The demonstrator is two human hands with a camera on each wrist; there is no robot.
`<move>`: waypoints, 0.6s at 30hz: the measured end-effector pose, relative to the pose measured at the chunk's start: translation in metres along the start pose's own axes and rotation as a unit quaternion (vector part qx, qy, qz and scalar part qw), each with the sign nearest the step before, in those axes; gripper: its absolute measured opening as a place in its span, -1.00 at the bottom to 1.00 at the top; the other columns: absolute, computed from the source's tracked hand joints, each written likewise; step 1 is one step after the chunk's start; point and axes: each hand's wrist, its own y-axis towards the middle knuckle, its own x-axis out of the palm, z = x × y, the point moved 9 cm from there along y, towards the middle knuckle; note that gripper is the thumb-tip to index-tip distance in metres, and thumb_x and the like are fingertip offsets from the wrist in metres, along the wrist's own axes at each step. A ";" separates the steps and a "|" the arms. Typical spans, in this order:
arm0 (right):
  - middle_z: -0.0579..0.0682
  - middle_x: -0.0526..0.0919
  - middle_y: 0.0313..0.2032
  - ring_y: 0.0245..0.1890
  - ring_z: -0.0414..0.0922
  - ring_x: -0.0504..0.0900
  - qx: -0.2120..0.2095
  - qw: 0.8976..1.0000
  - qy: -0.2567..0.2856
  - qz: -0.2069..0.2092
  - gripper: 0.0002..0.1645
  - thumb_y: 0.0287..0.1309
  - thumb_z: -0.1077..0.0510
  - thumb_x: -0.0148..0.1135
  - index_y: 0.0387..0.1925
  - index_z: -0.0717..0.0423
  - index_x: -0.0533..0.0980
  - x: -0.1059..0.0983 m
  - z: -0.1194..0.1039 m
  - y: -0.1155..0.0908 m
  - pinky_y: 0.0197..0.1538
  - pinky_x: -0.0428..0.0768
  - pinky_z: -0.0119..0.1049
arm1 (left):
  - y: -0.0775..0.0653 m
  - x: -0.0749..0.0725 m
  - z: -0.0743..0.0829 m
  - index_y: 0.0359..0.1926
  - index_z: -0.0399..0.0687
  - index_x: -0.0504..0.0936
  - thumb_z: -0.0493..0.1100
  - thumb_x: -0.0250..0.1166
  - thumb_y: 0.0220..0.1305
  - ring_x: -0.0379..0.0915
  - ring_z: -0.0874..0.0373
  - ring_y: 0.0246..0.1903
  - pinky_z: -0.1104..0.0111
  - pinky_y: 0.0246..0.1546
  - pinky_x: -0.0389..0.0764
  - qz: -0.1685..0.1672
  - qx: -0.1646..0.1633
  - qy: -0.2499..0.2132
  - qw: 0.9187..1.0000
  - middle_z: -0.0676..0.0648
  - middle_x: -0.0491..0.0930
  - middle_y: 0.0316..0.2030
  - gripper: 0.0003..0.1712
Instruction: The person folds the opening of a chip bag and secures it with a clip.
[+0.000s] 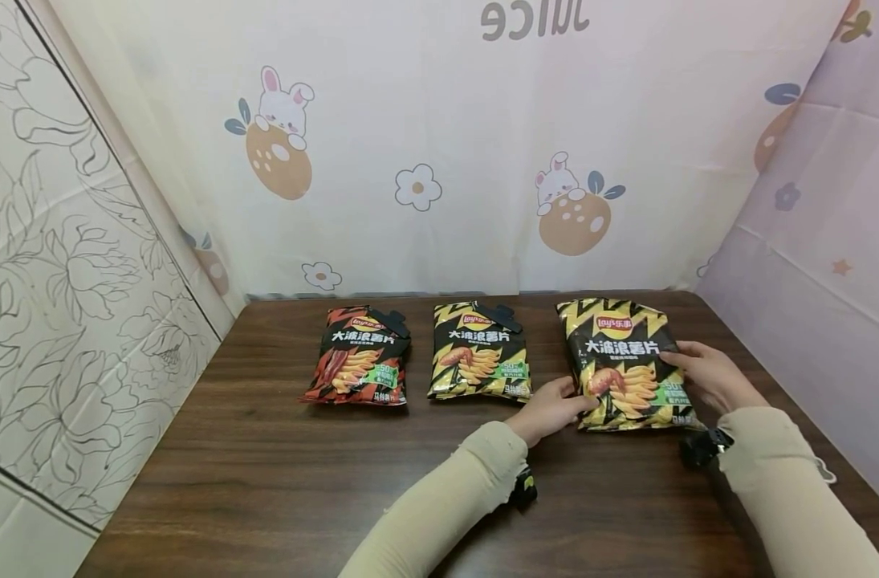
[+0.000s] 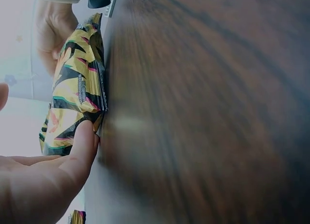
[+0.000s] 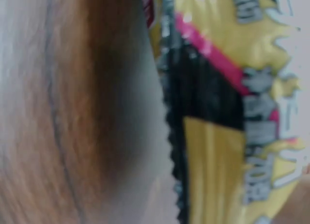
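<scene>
A black-and-yellow bag of potato chips (image 1: 620, 365) is on the right side of the table, its printed front facing up. My left hand (image 1: 552, 408) holds its lower left edge; in the left wrist view, fingers (image 2: 83, 141) touch the bag's side close to the tabletop. On the right edge my right hand (image 1: 714, 376) grips the same bag, with the thumb on the front and the other fingers mostly hidden. The right wrist view shows the crimped edge and yellow wrapper of the bag (image 3: 213, 161) up close, blurred.
Another yellow-and-black chip bag (image 1: 475, 357) lies left of my left hand, a black clip (image 1: 500, 317) across its top corner. Farther left is a red-and-black chip bag (image 1: 356, 361) with a similar black clip (image 1: 391, 323). A printed curtain (image 1: 417, 241) borders the wooden table (image 1: 266, 482).
</scene>
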 end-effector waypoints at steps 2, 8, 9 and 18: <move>0.51 -0.21 0.46 0.41 0.44 -0.01 -0.012 1.000 0.014 0.006 0.03 0.42 -0.23 -0.09 0.50 0.37 -0.26 0.001 -0.004 -0.002 0.29 0.27 0.29 | 0.000 -0.001 0.000 0.48 -0.12 0.20 0.04 0.26 0.33 0.61 0.00 0.02 0.26 0.10 0.56 0.005 0.001 0.002 1.000 -0.11 0.33 0.40 -0.20; 0.17 0.42 0.10 -0.16 -0.32 0.54 -0.041 0.998 0.037 0.017 -0.15 0.45 -0.09 -0.05 0.46 0.39 -0.03 0.004 -0.012 -0.008 -0.09 0.63 -0.24 | 0.000 -0.005 -0.002 0.48 -0.13 0.19 0.02 0.26 0.34 0.61 0.00 0.00 0.23 0.05 0.58 0.016 -0.003 0.005 1.000 -0.13 0.33 0.39 -0.20; 0.02 0.47 0.00 -0.24 -0.41 0.53 -0.044 0.998 0.046 0.015 -0.20 0.45 -0.08 -0.04 0.43 0.38 0.02 0.004 -0.013 -0.009 -0.14 0.63 -0.30 | -0.001 -0.005 -0.002 0.48 -0.12 0.19 0.02 0.26 0.33 0.61 0.01 -0.01 0.23 0.05 0.58 0.018 -0.004 0.006 1.000 -0.13 0.34 0.39 -0.20; -0.39 0.48 -0.29 -0.29 -0.41 0.57 -0.059 0.993 0.099 -0.008 -0.62 0.44 -0.03 0.02 0.15 0.05 0.26 0.013 -0.018 -0.020 -0.19 0.64 -0.33 | -0.007 -0.009 -0.002 0.48 -0.09 0.20 0.06 0.28 0.31 0.52 0.07 0.12 0.19 0.17 0.49 0.021 -0.011 0.037 0.999 -0.07 0.38 0.36 -0.18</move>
